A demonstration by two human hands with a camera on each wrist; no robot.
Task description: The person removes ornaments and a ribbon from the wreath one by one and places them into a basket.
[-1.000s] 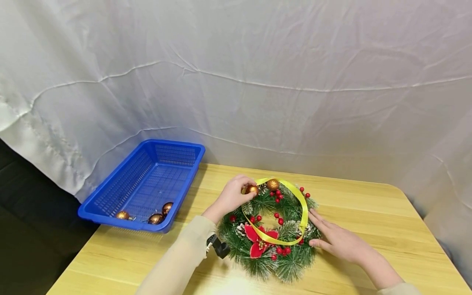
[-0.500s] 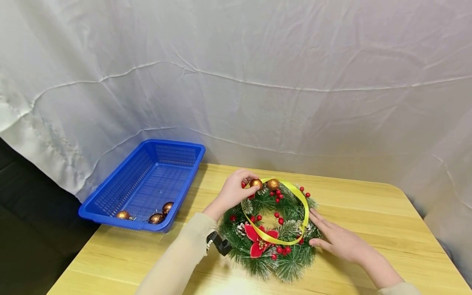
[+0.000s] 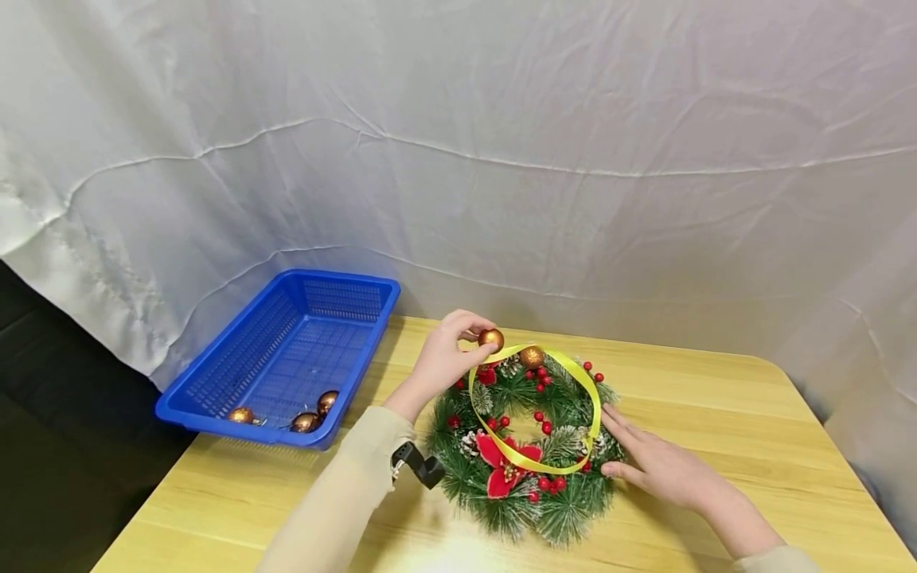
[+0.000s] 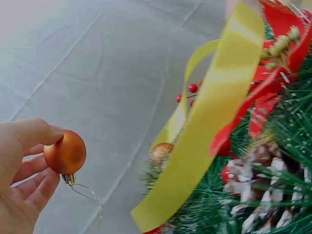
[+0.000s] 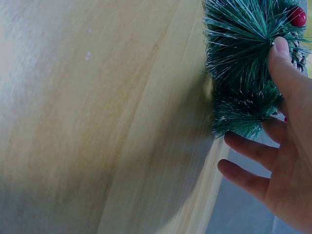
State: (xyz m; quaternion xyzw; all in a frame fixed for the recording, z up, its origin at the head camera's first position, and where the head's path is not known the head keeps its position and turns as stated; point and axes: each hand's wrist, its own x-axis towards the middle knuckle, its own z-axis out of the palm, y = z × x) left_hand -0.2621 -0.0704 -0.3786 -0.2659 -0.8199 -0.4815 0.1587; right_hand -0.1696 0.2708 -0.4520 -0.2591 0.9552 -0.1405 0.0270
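My left hand (image 3: pixel 446 354) pinches a copper-coloured Christmas bauble (image 3: pixel 491 341) between thumb and fingers, above the far left edge of the wreath. In the left wrist view, a thin loop of string hangs from the metal cap of this bauble (image 4: pixel 65 152). The green wreath (image 3: pixel 573 509) lies flat, with red berries, pine cones and a red poinsettia (image 3: pixel 501 467). Over it lies a yellow ribbon loop (image 3: pixel 587 390). Another copper bauble (image 3: pixel 532 356) sits at its far side. My right hand (image 3: pixel 662 469) rests against the right side of the wreath, fingers extended.
To the left stands a blue plastic basket (image 3: pixel 380 326), with several copper baubles (image 3: pixel 306 422) at its near end. A wooden table (image 3: pixel 752 430) carries the wreath. Grey cloth (image 3: pixel 501 159) hangs behind the table. A black wrist camera (image 3: pixel 419 465) is strapped to the left arm.
My left hand has drawn the bauble up and away from the wreath's upper left part, towards the far edge of the table. The right hand has stayed in place.
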